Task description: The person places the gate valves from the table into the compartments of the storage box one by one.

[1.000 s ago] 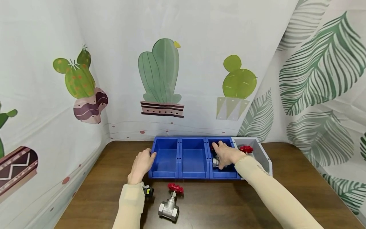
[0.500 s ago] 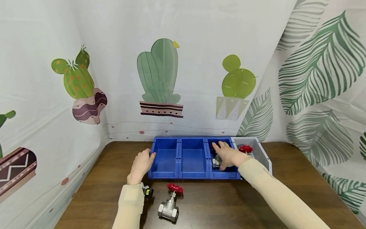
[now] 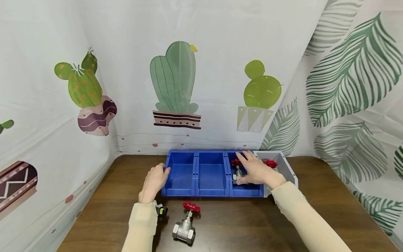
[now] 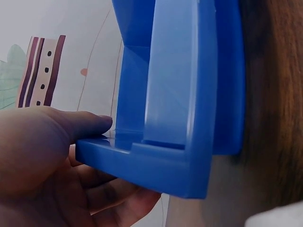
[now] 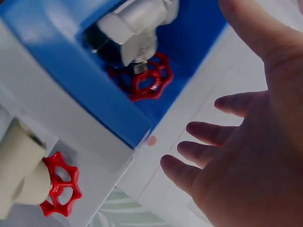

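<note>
My left hand [image 3: 154,182] grips the side rim of the leftmost blue bin [image 3: 179,192]; in the left wrist view the thumb lies over the rim and the fingers sit outside its wall. Over the third blue bin [image 3: 247,193], my right hand [image 3: 256,169] has its fingers spread, holding nothing. A steel gate valve [image 5: 139,28] with a red handwheel [image 5: 151,80] lies inside that bin, apart from the fingers in the right wrist view. Another steel gate valve [image 3: 184,231], also red-wheeled, lies on the table in front of the bins.
The second blue bin [image 3: 212,192] stands between those two. At the row's right end, a grey bin [image 3: 289,171] holds a cream-coloured valve [image 5: 19,165] with a red handwheel. A patterned cloth [image 3: 220,70] hangs behind the wooden table [image 3: 239,224].
My right hand has let go of the valve in the third bin and lifted off it, moving slightly right with fingers spreading. The left hand stays on the leftmost bin's rim.
</note>
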### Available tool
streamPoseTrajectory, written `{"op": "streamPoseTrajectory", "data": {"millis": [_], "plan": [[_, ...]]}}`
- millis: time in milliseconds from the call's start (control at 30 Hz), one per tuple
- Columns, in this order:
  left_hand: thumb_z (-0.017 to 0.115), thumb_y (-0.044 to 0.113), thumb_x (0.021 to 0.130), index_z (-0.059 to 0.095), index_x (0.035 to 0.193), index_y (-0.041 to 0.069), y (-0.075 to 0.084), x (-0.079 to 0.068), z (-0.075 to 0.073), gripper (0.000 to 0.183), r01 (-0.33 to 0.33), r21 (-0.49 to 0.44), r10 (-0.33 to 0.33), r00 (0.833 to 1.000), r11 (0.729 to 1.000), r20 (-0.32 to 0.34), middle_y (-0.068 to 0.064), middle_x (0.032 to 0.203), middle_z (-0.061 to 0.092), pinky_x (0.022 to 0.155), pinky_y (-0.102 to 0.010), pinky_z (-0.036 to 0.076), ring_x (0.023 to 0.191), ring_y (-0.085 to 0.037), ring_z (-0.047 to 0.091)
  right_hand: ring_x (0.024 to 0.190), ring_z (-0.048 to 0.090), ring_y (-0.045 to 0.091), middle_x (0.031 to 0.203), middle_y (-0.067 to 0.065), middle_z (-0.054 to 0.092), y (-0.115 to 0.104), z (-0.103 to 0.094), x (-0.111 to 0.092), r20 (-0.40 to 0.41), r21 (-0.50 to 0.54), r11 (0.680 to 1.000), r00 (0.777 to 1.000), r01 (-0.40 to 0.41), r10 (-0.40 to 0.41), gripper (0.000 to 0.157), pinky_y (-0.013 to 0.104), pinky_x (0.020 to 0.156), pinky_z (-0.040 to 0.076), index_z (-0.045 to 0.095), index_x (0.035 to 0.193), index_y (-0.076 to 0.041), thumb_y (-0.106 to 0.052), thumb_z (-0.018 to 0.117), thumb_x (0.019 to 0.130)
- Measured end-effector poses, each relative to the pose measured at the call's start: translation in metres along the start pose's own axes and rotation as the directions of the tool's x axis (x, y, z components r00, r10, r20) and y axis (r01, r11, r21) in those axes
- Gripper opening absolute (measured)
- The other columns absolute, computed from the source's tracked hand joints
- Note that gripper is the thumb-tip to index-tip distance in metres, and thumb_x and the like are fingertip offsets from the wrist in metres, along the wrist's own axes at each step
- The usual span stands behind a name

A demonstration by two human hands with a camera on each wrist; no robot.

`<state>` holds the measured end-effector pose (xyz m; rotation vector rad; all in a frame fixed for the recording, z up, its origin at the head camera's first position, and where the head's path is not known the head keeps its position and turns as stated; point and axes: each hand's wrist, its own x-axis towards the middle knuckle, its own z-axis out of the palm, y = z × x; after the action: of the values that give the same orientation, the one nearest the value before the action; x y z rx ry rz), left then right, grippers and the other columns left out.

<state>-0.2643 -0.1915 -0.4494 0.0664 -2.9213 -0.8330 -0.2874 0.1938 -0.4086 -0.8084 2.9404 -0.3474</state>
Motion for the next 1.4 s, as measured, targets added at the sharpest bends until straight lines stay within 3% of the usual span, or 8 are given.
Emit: {"op": "streamPoseTrajectory", "data": {"millis": [333,533,700,833,1133,1400], "plan": [[0.054,0.025,0.101,0.056,0.127,-0.009,0.001,0.001,-0.001,0.043,-0.005,0.015,0.005,1.000,1.000,-0.012,-0.026,0.116,0.064,0.083,-0.054,0.050,0.098,-0.040,0.064,0.139,0.017,0.052,0.151,0.032,0.024,0.004,-0.010,-0.016,-0.134,0.146,0.988,0.989,-0.042,0.062,0.094,0.066,0.106,0.023,0.031,0.149,0.003,-0.045,0.077,0.082],[0.054,0.025,0.101,0.057,0.125,-0.009,0.002,-0.001,-0.001,0.042,-0.014,0.007,0.014,1.000,1.000,-0.019,-0.026,0.114,0.064,0.082,-0.054,0.050,0.097,-0.042,0.064,0.140,0.012,0.052,0.151,0.030,0.026,0.013,-0.011,-0.030,-0.197,0.248,0.965,0.971,-0.083,0.134,0.084,0.070,0.105,0.019,0.033,0.149,0.003,-0.050,0.065,0.091],[0.054,0.025,0.101,0.057,0.125,-0.009,0.002,-0.002,0.000,0.042,-0.016,0.004,0.016,1.000,1.000,-0.019,-0.026,0.113,0.065,0.082,-0.054,0.051,0.096,-0.041,0.064,0.141,0.009,0.051,0.150,0.030,0.028,0.024,-0.009,-0.040,-0.246,0.307,0.947,0.954,-0.091,0.172,0.078,0.070,0.106,0.015,0.036,0.147,0.003,-0.047,0.062,0.094],[0.055,0.025,0.100,0.058,0.124,-0.009,0.001,-0.001,-0.001,0.041,-0.022,-0.002,0.021,0.999,1.000,-0.042,-0.026,0.112,0.065,0.082,-0.054,0.051,0.095,-0.040,0.065,0.141,0.013,0.051,0.149,0.032,0.030,0.029,-0.014,-0.045,-0.302,0.309,0.948,0.937,-0.081,0.179,0.072,0.069,0.106,0.016,0.039,0.145,0.003,-0.044,0.061,0.095],[0.054,0.030,0.100,0.061,0.123,-0.007,-0.003,-0.001,0.001,0.044,-0.014,-0.009,0.014,0.998,1.000,-0.055,-0.026,0.114,0.065,0.084,-0.055,0.049,0.099,-0.042,0.064,0.129,0.035,0.050,0.139,0.031,0.042,0.053,-0.013,-0.057,-0.411,0.273,0.960,0.894,-0.063,0.176,0.057,0.065,0.103,0.027,0.047,0.137,0.007,-0.029,0.064,0.096],[0.051,0.035,0.101,0.061,0.125,-0.005,0.001,-0.006,-0.005,0.047,-0.001,-0.009,0.000,0.997,1.000,-0.075,-0.023,0.114,0.066,0.085,-0.056,0.048,0.101,-0.044,0.063,0.128,0.035,0.052,0.139,0.033,0.041,0.072,-0.007,-0.067,-0.404,0.304,0.948,0.888,-0.095,0.218,0.058,0.067,0.100,0.028,0.047,0.138,0.005,-0.035,0.060,0.098]]}}
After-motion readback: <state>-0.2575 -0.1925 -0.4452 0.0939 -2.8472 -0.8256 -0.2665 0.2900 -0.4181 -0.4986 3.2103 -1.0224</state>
